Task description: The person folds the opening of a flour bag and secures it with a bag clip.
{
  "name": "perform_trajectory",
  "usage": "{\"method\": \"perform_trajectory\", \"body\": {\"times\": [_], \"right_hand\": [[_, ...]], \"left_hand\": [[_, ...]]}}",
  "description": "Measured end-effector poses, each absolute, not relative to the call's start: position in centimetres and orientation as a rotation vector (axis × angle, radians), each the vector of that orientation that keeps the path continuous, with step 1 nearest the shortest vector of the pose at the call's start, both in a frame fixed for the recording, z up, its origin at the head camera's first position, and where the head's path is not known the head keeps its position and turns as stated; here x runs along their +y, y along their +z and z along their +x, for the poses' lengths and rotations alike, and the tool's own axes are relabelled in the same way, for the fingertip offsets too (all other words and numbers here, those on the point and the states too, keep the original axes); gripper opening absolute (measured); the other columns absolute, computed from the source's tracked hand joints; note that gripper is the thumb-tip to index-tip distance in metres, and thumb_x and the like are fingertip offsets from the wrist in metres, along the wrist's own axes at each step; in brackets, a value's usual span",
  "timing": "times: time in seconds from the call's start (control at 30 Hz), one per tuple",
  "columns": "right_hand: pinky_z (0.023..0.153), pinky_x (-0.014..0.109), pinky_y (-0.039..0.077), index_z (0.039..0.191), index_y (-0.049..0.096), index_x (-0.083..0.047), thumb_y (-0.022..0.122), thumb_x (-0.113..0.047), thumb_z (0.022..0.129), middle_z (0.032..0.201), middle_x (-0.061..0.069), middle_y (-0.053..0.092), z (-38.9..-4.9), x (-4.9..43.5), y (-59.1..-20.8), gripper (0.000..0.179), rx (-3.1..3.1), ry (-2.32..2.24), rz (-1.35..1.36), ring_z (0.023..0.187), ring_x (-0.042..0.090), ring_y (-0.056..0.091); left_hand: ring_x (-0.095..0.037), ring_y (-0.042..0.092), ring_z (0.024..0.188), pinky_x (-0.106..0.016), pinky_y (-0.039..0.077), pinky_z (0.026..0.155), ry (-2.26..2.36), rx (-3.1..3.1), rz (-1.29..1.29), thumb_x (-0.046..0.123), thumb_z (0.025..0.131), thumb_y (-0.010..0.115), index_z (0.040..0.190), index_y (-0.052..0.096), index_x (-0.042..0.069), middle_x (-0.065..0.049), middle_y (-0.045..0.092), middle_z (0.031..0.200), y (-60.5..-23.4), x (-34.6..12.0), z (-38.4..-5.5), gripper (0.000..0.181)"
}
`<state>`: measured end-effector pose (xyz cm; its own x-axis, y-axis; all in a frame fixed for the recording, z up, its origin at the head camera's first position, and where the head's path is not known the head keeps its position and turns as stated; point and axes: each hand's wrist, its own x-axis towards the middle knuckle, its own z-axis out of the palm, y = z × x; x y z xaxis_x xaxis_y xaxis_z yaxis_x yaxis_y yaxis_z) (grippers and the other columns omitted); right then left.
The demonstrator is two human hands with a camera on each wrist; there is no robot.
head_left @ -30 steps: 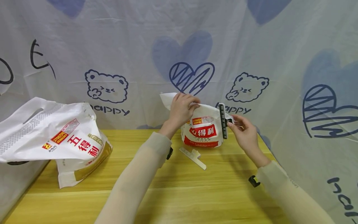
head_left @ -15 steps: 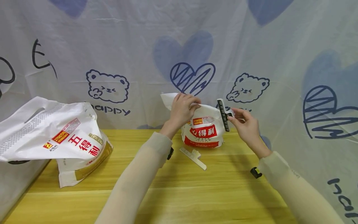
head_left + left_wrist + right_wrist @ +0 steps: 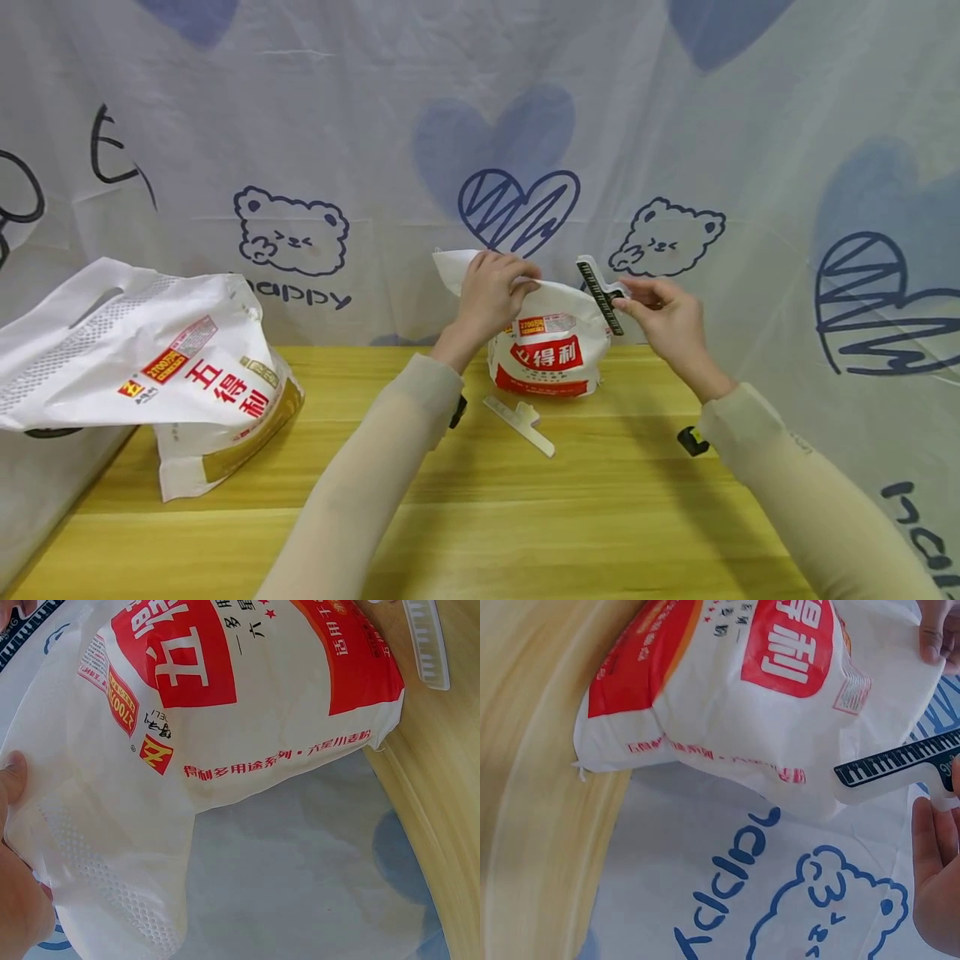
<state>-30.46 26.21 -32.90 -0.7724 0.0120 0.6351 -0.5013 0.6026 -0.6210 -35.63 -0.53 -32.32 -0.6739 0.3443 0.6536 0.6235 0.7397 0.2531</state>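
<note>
We see the left hand (image 3: 491,292) pinching the top of the small flour bag (image 3: 551,356), thumb at the near side, fingers bent over the edge. The right hand (image 3: 669,321) pinches the black-and-white clip (image 3: 598,296) by its handle between thumb and fingers. We have that clip up in the air at the bag's right shoulder, tilted, top end leaning left, toothed black strip facing us. In the right wrist view its end overlaps the bag's edge; we can't tell if they touch.

Small bag: white, red printing, sitting on the wooden table (image 3: 600,525) near the back edge, its top drawn up and over to the left. From the left wrist we get a dotted band across the top part.

White clip (image 3: 519,425): lying on the table just in front of the small bag, set at a slant. Big flour bag (image 3: 217,375): left side of the table, white with red characters and a golden-brown base, handle hole in its upper part, which leans left and runs out of view.

Behind it all we have a pale cloth (image 3: 390,108) with blue hearts, bear outlines and "happy". Cream sleeves (image 3: 375,467) on both arms.
</note>
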Motion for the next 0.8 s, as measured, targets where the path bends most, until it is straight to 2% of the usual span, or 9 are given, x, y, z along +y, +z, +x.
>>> {"method": "perform_trajectory", "body": {"times": [0.13,0.43,0.57,0.8], "right_hand": [[0.068,0.008,0.051,0.115,0.078,-0.003,0.082,-0.007,0.088,0.095,0.013,0.070,-30.8,26.4,-32.4,0.028,-2.214,1.103,0.398,0.081,-0.003,0.061],[0.057,0.011,0.046,0.110,0.079,-0.003,0.085,-0.005,0.086,0.092,0.010,0.074,-32.0,26.4,-31.3,0.024,-2.211,1.145,0.407,0.072,-0.001,0.060],[0.060,0.012,0.049,0.109,0.080,-0.003,0.084,-0.007,0.087,0.090,0.005,0.073,-32.4,26.4,-31.1,0.023,-2.239,1.151,0.405,0.072,-0.001,0.061],[0.065,0.014,0.053,0.109,0.079,-0.005,0.085,-0.011,0.086,0.102,0.009,0.077,-32.9,26.0,-31.0,0.024,-2.304,1.172,0.386,0.078,0.000,0.065]], "left_hand": [[-0.018,0.060,0.110,-0.039,0.033,0.118,-0.628,-2.353,-0.726,0.026,0.101,0.070,0.112,0.077,0.020,0.005,0.075,0.113,-32.4,-0.5,-35.7,0.015],[-0.018,0.061,0.109,-0.038,0.033,0.117,-0.624,-2.335,-0.723,0.026,0.100,0.070,0.111,0.077,0.019,0.005,0.075,0.112,-32.1,-0.6,-35.7,0.014],[-0.018,0.061,0.108,-0.039,0.034,0.116,-0.621,-2.332,-0.730,0.026,0.100,0.071,0.110,0.078,0.019,0.005,0.075,0.111,-32.1,-0.5,-35.6,0.014],[-0.019,0.061,0.109,-0.040,0.034,0.116,-0.609,-2.333,-0.734,0.025,0.100,0.071,0.109,0.078,0.019,0.005,0.076,0.111,-32.2,-0.5,-35.7,0.013]]}}
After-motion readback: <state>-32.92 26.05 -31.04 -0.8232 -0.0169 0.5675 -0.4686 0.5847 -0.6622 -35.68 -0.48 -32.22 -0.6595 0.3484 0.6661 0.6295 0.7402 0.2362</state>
